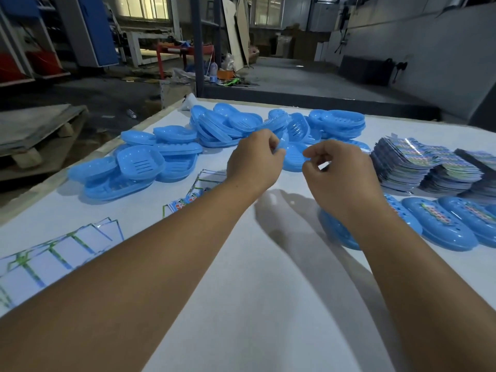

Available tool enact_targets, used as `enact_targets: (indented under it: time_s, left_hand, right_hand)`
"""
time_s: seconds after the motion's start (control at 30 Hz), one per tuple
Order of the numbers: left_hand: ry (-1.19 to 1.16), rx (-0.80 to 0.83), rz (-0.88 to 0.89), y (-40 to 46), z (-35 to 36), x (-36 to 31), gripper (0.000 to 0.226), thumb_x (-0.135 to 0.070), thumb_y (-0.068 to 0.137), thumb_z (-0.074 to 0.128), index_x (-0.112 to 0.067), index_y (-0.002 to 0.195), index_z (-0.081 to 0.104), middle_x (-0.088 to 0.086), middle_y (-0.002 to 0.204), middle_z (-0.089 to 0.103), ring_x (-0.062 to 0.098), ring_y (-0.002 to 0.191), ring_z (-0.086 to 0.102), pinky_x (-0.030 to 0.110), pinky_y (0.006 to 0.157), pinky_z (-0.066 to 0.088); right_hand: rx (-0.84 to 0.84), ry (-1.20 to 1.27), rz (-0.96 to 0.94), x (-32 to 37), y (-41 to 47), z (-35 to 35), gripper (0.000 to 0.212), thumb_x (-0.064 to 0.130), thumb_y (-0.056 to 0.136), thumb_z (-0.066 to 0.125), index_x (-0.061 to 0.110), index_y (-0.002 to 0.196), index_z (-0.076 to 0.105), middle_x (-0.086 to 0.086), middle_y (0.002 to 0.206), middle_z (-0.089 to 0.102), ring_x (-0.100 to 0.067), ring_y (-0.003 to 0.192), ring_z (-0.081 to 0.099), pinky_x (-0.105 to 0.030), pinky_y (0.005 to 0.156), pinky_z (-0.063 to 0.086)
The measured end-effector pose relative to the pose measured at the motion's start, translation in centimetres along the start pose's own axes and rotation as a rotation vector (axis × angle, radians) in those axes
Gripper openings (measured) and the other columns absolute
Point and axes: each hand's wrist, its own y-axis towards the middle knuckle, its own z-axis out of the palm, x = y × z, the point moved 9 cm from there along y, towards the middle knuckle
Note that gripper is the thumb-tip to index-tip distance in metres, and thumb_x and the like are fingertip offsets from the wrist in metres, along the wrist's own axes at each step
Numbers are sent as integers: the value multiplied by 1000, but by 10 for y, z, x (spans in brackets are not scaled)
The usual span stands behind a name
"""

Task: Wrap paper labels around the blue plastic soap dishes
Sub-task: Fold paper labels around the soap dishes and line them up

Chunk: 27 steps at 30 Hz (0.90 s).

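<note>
White covering spreads over the surface [268, 304], bare in the lower middle of the frame where both forearms cross it. Flat labels [61, 251] lie fanned at lower left, and wrapped dishes [440, 229] sit in a row at right, one partly hidden under the right forearm. At centre, the left hand [255, 159] has its fingers curled in, fingertips touching or just beside a loose dish [294, 158]; whether it grips the rim I cannot tell. The right hand [341, 170] curls too, thumb and forefinger drawn together near the same dish, seemingly pinching nothing. The step looks like fetching the next dish: best to take it by both ends, lift it free of its neighbours, and set it square on a label so the wrap runs straight across the middle. Stacked labels [426, 167] stand at middle right. Unwrapped dishes [222, 124] are heaped across the far side and left. Beyond lies a dim workshop floor, with a blue cabinet [94, 28] at upper left and leaning boards [236, 36] near the top centre.
</note>
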Motion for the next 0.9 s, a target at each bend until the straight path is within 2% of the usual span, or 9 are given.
enact_targets:
  time_s: [0.1,0.23,0.33,0.47,0.53,0.6,0.7,0.77,0.9]
  left_hand:
    - [-149,-15,-49,-11,-23,5,7,-29,93,65,-23,93,66,-8,85,68,14,83,65,28,74,50]
    - [-579,112,-318,-25,-33,26,12,-25,96,64,-20,87,71,-9,79,72,2,65,68,19,60,48]
    - [-883,279,-513,-42,-22,35,8,-20,97,64,-15,95,70,-2,73,69,3,55,63,17,51,44]
    - [-980,364,-593,-50,-23,42,8,-18,97,65,-12,101,68,0,69,66,8,57,60,16,48,44]
    - [-779,340,-488,-43,-36,44,14,-23,97,65,-11,97,70,-1,68,69,10,61,64,17,50,49]
    - [-336,273,-303,-35,-57,45,23,-35,96,64,-16,88,74,-5,72,74,11,68,71,23,62,56]
    - [228,146,-136,-28,-81,47,24,-46,92,62,-24,91,72,-3,91,73,19,87,67,37,83,56]
    - [412,232,-156,-30,-83,53,25,-49,89,64,-31,106,68,-5,109,68,19,97,62,40,90,53]
    - [508,489,-186,-41,-71,61,53,-54,83,72,-31,129,58,-4,126,59,16,102,55,34,83,48]
  right_hand:
    - [40,-61,-50,1,0,4,44,29,91,67,30,133,58,6,127,60,-19,114,58,-31,96,45]
    - [179,-153,-171,12,-7,19,82,44,84,76,36,153,32,6,156,36,-24,142,35,-39,115,31]
    - [217,-127,-251,18,-11,24,78,46,85,76,38,152,36,8,155,40,-20,138,40,-33,109,34]
    - [264,-125,-263,21,-14,29,72,59,82,74,43,145,44,10,141,52,-8,115,46,-24,91,31]
    - [271,-133,-256,22,-14,28,70,66,80,69,45,143,47,8,137,54,-13,117,47,-30,93,36]
    - [294,-162,-256,21,-15,29,64,68,83,63,45,141,49,4,134,57,-24,122,48,-36,98,39]
    - [355,-229,-246,16,-19,36,60,62,88,61,43,143,47,1,133,58,-27,121,42,-31,94,31]
    - [391,-302,-245,14,-22,40,62,57,89,62,38,146,45,-1,136,58,-29,123,41,-31,93,28]
    - [466,-386,-191,7,-26,46,65,59,89,60,38,147,40,-2,135,58,-31,127,41,-36,92,34]
